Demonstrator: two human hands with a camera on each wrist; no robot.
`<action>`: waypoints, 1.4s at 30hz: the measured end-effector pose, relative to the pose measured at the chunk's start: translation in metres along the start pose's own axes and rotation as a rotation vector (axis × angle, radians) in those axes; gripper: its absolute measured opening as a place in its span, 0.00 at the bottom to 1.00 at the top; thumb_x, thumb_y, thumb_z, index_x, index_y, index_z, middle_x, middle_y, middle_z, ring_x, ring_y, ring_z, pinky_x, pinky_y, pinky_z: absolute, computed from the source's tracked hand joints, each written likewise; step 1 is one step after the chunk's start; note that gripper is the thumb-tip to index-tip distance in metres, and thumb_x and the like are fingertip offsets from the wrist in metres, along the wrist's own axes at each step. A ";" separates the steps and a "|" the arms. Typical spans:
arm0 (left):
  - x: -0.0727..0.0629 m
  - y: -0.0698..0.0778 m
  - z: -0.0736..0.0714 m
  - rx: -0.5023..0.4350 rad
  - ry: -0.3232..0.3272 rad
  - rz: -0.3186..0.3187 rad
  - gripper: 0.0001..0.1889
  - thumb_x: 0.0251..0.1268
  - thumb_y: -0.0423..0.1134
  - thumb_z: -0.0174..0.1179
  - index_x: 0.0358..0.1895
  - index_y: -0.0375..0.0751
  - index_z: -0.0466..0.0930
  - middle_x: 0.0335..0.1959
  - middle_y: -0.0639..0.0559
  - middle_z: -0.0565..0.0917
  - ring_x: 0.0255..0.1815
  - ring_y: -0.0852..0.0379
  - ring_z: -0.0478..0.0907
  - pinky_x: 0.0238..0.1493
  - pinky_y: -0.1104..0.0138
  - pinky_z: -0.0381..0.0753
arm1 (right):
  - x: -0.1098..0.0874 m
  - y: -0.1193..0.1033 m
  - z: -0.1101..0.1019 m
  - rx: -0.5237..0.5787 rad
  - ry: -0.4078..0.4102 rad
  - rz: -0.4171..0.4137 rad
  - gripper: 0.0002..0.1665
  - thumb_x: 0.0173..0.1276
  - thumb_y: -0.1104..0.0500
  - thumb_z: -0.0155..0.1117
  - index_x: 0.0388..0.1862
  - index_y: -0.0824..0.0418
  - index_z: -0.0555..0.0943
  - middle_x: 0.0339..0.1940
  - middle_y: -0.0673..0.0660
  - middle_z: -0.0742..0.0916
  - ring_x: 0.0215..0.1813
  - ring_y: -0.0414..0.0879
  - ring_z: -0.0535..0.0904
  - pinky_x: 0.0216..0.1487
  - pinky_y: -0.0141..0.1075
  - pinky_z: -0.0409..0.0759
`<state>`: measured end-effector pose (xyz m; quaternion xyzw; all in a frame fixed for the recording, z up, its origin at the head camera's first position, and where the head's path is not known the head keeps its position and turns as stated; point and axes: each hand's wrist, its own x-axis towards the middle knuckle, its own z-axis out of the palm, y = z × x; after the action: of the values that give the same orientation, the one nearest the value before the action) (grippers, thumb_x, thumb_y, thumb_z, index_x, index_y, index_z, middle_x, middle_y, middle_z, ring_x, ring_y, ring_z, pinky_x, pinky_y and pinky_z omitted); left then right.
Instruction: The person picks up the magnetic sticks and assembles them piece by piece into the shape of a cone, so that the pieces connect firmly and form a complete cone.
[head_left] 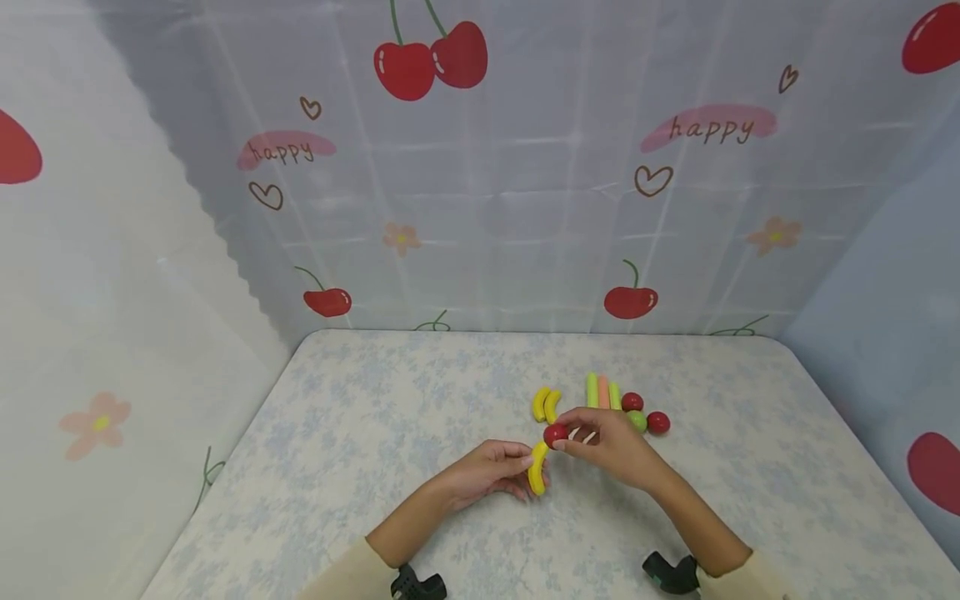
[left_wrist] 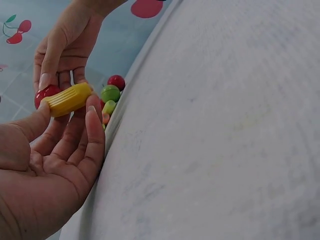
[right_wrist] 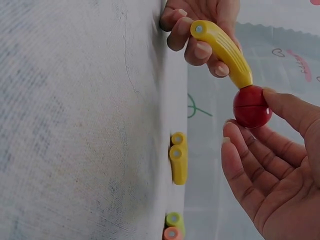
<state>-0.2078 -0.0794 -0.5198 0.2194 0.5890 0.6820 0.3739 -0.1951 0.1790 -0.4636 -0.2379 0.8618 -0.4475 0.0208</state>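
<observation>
Between thumb and fingers my left hand (head_left: 495, 471) pinches a curved yellow plastic piece (head_left: 537, 469), ridged along its side. A small metal-looking disc shows in its free end in the right wrist view. My right hand (head_left: 609, 444) pinches a glossy red ball (head_left: 556, 435) with a seam round its middle. The ball (right_wrist: 252, 106) touches the other end of the yellow piece (right_wrist: 223, 54), and both are held above the table. Just beyond my hands, two more curved yellow pieces (head_left: 546, 404) lie side by side.
Behind my right hand lie green and orange sticks (head_left: 603, 392), two red balls (head_left: 658, 423) and a green ball (head_left: 637, 420). The patterned tabletop (head_left: 390, 392) ends at a cherry-printed curtain (head_left: 510, 208) at the back, with more curtain on both sides.
</observation>
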 end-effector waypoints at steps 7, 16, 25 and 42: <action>0.002 0.001 0.002 0.060 0.073 0.001 0.19 0.76 0.39 0.60 0.59 0.27 0.79 0.43 0.43 0.89 0.37 0.55 0.85 0.40 0.66 0.85 | 0.000 -0.001 0.002 -0.014 -0.004 0.008 0.15 0.66 0.48 0.74 0.49 0.51 0.87 0.40 0.41 0.89 0.38 0.40 0.82 0.40 0.35 0.84; 0.004 0.002 0.005 0.282 0.226 0.065 0.13 0.72 0.43 0.65 0.49 0.37 0.86 0.35 0.49 0.89 0.31 0.55 0.84 0.35 0.64 0.86 | 0.001 0.001 0.009 -0.018 -0.028 -0.007 0.15 0.66 0.49 0.75 0.49 0.52 0.87 0.40 0.44 0.88 0.38 0.40 0.82 0.39 0.35 0.83; 0.001 -0.003 0.005 0.324 0.224 0.065 0.10 0.70 0.43 0.66 0.45 0.39 0.88 0.32 0.51 0.88 0.27 0.57 0.84 0.32 0.66 0.84 | 0.000 0.007 0.019 0.002 -0.043 -0.055 0.15 0.66 0.53 0.75 0.48 0.58 0.87 0.40 0.48 0.89 0.35 0.39 0.83 0.34 0.33 0.83; 0.002 -0.008 0.003 0.336 0.240 0.058 0.09 0.70 0.42 0.67 0.42 0.39 0.89 0.30 0.51 0.88 0.26 0.58 0.83 0.32 0.68 0.84 | 0.005 0.007 0.007 -0.051 -0.076 -0.010 0.17 0.70 0.54 0.70 0.53 0.63 0.86 0.41 0.47 0.88 0.40 0.41 0.83 0.39 0.33 0.83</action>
<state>-0.2043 -0.0755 -0.5276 0.2125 0.7282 0.6059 0.2395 -0.2003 0.1747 -0.4720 -0.2595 0.8703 -0.4162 0.0451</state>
